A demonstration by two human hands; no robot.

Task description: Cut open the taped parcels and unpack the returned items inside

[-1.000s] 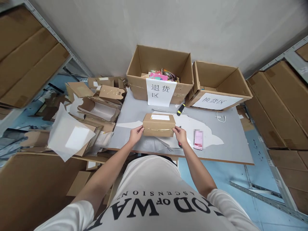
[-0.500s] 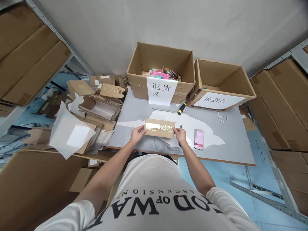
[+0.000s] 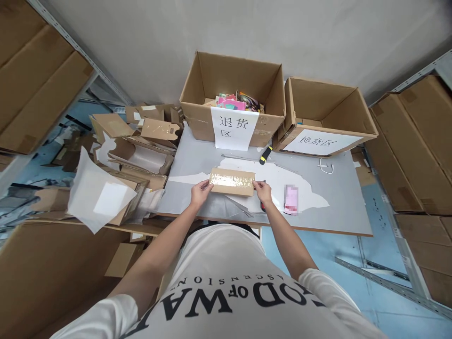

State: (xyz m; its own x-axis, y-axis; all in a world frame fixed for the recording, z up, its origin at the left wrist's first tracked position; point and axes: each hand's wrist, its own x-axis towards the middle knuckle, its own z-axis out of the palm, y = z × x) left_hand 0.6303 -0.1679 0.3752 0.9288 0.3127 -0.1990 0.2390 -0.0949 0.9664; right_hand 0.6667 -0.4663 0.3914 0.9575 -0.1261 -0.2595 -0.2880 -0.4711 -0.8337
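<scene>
A small, flat cardboard box [image 3: 232, 182] with shiny clear tape along its top is held level above the table's front part. My left hand [image 3: 200, 193] pinches its left end between thumb and fingers. At the opposite end, my right hand [image 3: 263, 192] grips the right edge the same way. Just behind my right hand lies a dark tool with some red [image 3: 263, 206], partly covered by the hand. A pink item, blurred out [image 3: 291, 198], rests on the table to the right. Farther back is a black and yellow box cutter [image 3: 266, 155].
Two open cartons with paper signs stand at the back: the left carton [image 3: 197, 123] holds colourful packets, the right carton [image 3: 332, 123] a few items. Flattened and opened boxes [image 3: 141, 155] pile up on the left. A white cable [image 3: 325, 165] lies on the grey table [image 3: 342, 193].
The view has tilted slightly, so everything sits a little higher in the picture. Both hands keep their hold on the cardboard box, which has barely moved.
</scene>
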